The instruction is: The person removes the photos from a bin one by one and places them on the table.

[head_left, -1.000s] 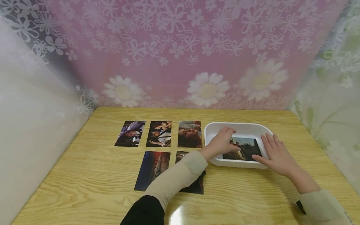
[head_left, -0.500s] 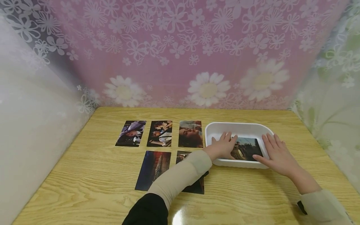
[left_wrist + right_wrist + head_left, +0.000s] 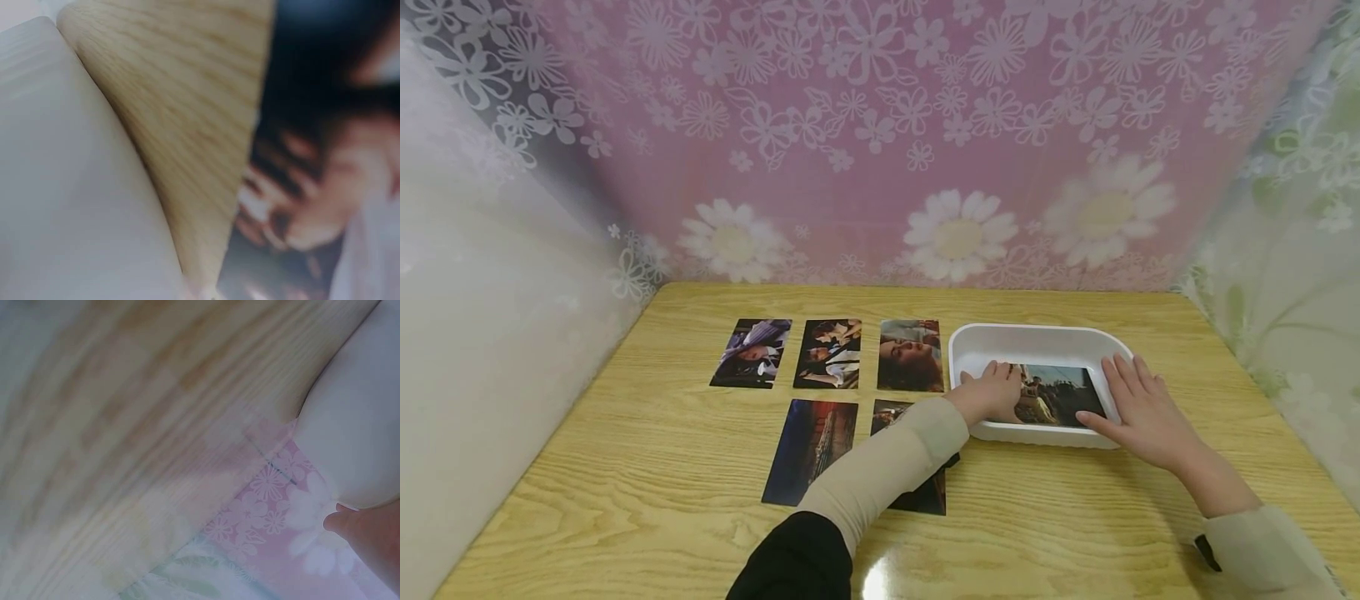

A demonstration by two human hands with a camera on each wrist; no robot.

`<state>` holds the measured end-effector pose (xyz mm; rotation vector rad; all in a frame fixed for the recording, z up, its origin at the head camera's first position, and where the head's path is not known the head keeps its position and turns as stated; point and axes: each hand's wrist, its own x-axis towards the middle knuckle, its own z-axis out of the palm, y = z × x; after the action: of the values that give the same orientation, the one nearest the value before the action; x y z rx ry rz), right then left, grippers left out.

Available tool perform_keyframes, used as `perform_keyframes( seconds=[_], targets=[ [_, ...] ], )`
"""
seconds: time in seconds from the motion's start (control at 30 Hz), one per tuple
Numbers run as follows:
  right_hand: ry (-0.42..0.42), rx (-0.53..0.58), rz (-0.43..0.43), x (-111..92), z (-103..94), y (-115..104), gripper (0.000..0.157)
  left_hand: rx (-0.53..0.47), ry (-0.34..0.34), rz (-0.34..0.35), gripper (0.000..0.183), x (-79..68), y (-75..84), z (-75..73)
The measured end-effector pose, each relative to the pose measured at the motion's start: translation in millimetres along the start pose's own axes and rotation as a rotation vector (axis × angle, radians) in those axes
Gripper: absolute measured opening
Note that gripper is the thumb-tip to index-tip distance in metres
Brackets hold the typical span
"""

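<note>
A white plastic tray (image 3: 1037, 333) stands at the right of the table. A photo print (image 3: 1060, 396) showing people outdoors lies inside it. My left hand (image 3: 992, 396) reaches into the tray's left part, its fingers at the photo's left end; the fingertips are partly hidden. My right hand (image 3: 1150, 421) rests at the tray's right end with straight fingers along the rim, its thumb over the front right corner beside the photo. In the right wrist view a fingertip (image 3: 340, 522) touches the tray wall (image 3: 356, 437). The left wrist view shows only the tray side (image 3: 69, 162), table and a blurred photo.
Left of the tray lie a purple-hat photo (image 3: 752, 354), a dancing-pair photo (image 3: 829, 354) and a face photo (image 3: 912, 354). In front are a blue-red photo (image 3: 811, 450) and a dark photo (image 3: 928, 496), partly under my left sleeve (image 3: 880, 467). Flowered cloth (image 3: 842, 167) walls the table.
My left hand has drawn back from over the photo to its left end in the tray, its fingers closer together. The right hand has stayed in place.
</note>
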<state>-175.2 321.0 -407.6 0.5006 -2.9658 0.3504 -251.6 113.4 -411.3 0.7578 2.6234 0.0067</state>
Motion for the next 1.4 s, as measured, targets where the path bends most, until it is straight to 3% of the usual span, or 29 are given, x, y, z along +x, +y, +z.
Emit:
perform_keyframes(
  seconds=[0.27,0.4,0.97,1.2,1.4],
  targets=[
    [0.004,0.001,-0.004,-1.0,0.8,0.3,0.09,-0.026,-0.001,-0.012,0.073,-2.4,0.7,0.2],
    [0.001,0.001,0.002,-1.3,1.6,1.1,0.09,-0.071,-0.018,-0.017,0.078,-1.6,0.0,0.9],
    [0.001,-0.004,-0.005,0.2,1.2,1.0,0.09,-0.104,-0.05,-0.011,0.086,-1.7,-3.6,1.0],
    [0.003,0.002,-0.006,-0.1,1.5,1.1,0.089,-0.069,0.019,-0.027,0.079,-0.6,-0.9,2.0],
    [0.006,0.007,-0.009,-0.3,1.6,1.7,0.089,-0.056,0.114,-0.023,0.052,0.4,0.1,3.8]
  ],
)
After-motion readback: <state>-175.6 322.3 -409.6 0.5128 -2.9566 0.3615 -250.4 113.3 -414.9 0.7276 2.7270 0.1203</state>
